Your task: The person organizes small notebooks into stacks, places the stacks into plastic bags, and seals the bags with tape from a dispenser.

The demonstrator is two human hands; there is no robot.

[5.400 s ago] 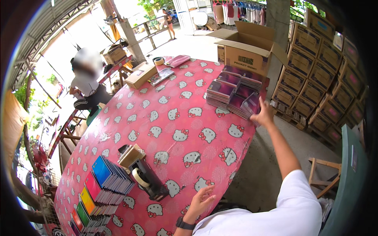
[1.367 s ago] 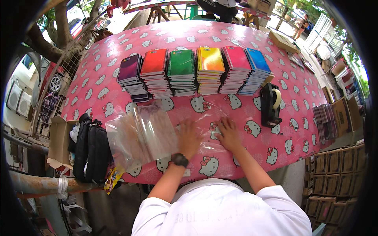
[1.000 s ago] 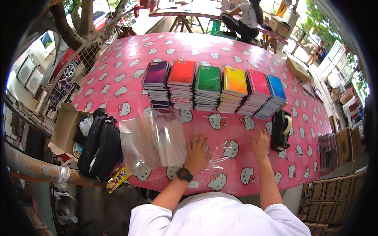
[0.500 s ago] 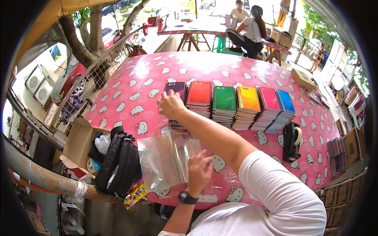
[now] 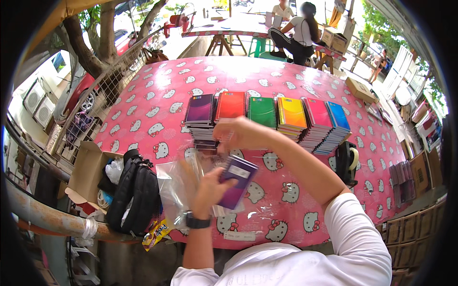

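Item: one slim purple notebook (image 5: 240,183), rectangular, its dark violet cover brightening to magenta at the lower end, a white rectangular label near the upper end. Position: nearer to me than the purple-topped spiral notebook stack (image 5: 199,109), a little to its right and apart from it; tilted, upper end leaning right.

My left grip (image 5: 210,193): clamped on the purple notebook's left edge, thumb across the cover.

My right grip (image 5: 228,136): blurred, fingers bent downward just in front and right of that stack; whether they are apart or together, I cannot tell.

Right of the stack, in order: a red-covered stack (image 5: 230,105), then green, yellow, pink and blue ones. Nearer me and left of it: clear plastic sheets (image 5: 169,181), glossy. Far right of it: a black tape dispenser (image 5: 342,164). Beneath: my bench (image 5: 229,74), pink, patterned with white cat faces.
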